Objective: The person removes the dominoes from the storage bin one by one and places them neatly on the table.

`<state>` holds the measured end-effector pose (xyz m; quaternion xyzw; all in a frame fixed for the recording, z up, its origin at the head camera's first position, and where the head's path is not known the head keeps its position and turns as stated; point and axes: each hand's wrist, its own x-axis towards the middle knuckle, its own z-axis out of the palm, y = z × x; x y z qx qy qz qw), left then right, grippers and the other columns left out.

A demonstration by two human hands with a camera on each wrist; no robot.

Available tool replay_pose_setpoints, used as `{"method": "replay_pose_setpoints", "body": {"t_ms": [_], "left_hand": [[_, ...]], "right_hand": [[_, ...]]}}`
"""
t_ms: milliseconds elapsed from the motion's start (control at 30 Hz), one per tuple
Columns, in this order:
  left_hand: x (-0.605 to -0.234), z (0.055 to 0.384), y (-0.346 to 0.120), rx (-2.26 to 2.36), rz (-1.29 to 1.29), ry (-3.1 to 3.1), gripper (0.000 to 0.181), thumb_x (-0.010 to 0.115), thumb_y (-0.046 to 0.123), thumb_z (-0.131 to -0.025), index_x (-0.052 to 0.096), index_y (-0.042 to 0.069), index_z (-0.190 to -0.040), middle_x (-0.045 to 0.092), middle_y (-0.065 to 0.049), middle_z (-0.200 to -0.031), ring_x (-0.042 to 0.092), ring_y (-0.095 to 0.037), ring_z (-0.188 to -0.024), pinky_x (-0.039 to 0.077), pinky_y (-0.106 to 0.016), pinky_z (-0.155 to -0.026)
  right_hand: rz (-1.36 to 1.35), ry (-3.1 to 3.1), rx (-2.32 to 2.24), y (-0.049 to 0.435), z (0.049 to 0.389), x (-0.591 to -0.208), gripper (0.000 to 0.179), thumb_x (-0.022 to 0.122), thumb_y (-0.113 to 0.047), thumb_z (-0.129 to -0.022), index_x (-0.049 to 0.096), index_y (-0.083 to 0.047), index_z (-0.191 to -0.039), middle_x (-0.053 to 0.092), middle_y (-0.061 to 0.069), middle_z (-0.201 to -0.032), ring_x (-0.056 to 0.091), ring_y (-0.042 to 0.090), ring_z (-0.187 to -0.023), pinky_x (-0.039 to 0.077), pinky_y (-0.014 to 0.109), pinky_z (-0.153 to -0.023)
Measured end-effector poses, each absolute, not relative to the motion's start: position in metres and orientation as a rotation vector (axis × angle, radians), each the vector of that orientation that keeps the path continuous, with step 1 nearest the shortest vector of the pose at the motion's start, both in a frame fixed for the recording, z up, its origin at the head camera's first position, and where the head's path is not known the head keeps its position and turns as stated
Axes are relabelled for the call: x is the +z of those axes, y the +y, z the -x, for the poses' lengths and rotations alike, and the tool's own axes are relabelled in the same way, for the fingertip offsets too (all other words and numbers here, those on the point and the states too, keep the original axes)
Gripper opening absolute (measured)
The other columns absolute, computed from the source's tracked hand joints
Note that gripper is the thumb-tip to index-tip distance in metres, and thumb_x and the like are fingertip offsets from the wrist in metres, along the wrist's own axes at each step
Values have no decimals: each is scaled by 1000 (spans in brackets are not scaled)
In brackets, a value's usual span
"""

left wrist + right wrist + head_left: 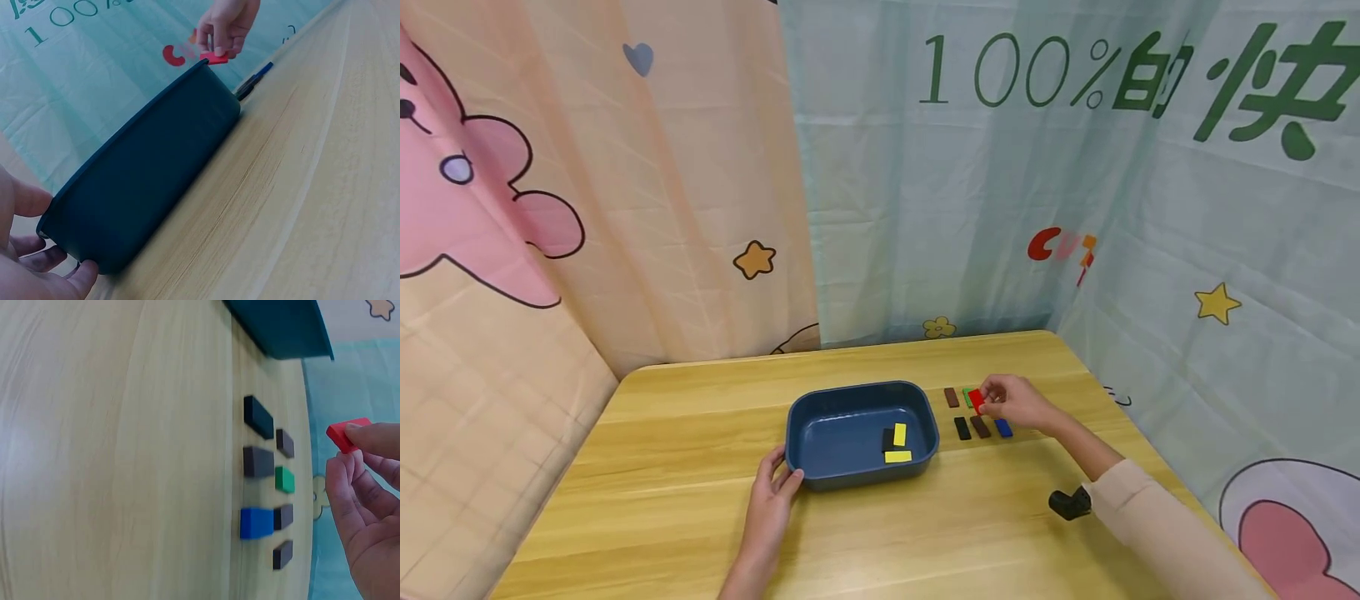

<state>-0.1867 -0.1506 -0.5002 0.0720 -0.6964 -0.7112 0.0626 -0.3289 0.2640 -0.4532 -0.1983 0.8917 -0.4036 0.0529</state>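
Note:
My right hand (pixel 1011 400) pinches a red block (pixel 347 432) between thumb and fingers, lifted above the table. Beneath it lie a green block (pixel 285 480), a blue block (pixel 257 524), a black block (pixel 259 417) and several brown or dark blocks (pixel 258 462), set out in two rows. At the near left corner of a dark blue rectangular tub (pixel 865 479), my left hand (pixel 770 490) holds the wall, thumb and fingers around the corner. Inside the tub are two yellow blocks (pixel 898 457) and a black block (pixel 887 440).
The wooden table (pixel 685 442) ends at a printed curtain (pixel 895 208) behind and at the right. A small black device (pixel 1070 504) shows beside the right sleeve (pixel 1157 517). The tub stands left of the block rows, its high wall (pixel 150 156) facing the left wrist camera.

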Motion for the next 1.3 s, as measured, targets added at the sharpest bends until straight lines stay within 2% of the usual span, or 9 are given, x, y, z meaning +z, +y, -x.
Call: {"method": "replay_pose_setpoints", "body": {"t_ms": [333, 433, 567, 767, 1000, 1167, 1300], "left_hand": [[-501, 188, -152, -2156, -206, -2102, 53, 50, 2, -107, 30, -6, -156, 26, -30, -160, 35, -50, -143, 44, -27, -107], [-501, 189, -151, -2159, -212, -2102, 54, 50, 1, -107, 30, -6, -156, 25, -30, -160, 35, -50, -143, 44, -27, -107], [-503, 190, -151, -2156, -209, -2105, 54, 50, 2, -107, 29, -6, -157, 24, -31, -160, 34, -51, -143, 43, -34, -111], [-503, 189, -152, -2164, -222, -2100, 55, 49, 2, -107, 28, -6, -157, 25, -30, -161, 35, -49, -143, 43, -33, -111], [-502, 189, -151, -2157, -224, -2121, 56, 50, 4, -108, 26, -7, -157, 24, -30, -161, 34, -49, -144, 42, -37, -112], [-502, 189, -150, -2154, -231, -2114, 55, 50, 3, -108, 28, -6, -157, 26, -29, -160, 35, -48, -144, 42, -35, -112], [-501, 188, -150, -2154, -240, -2117, 54, 50, 2, -107, 29, -5, -157, 27, -27, -160, 35, -47, -144, 39, -41, -115]], "right_hand": [[470, 2748, -1224, 303, 324, -465, 12, 73, -3, -93, 63, 0, -98, 62, 8, -90, 58, 25, -85, 52, 30, -66], [430, 2741, -1209, 313, 321, -469, 13, 74, -3, -92, 64, 2, -99, 62, 8, -89, 57, 24, -83, 52, 30, -66], [356, 2686, -1221, 323, 321, -476, 15, 76, -2, -91, 65, 5, -100, 62, 8, -86, 58, 23, -80, 55, 30, -66], [266, 2627, -1221, 332, 323, -481, 14, 76, 1, -91, 65, 6, -98, 60, 8, -83, 58, 21, -75, 56, 29, -65], [169, 2628, -1197, 333, 322, -481, 13, 76, 1, -91, 67, 7, -98, 63, 10, -87, 63, 21, -76, 60, 32, -68], [158, 2685, -1128, 333, 321, -481, 12, 77, -1, -90, 69, 4, -97, 65, 7, -83, 62, 20, -74, 57, 32, -67], [138, 2718, -1091, 332, 321, -481, 12, 77, -2, -90, 69, 3, -97, 64, 5, -82, 60, 20, -72, 54, 31, -64]]}}
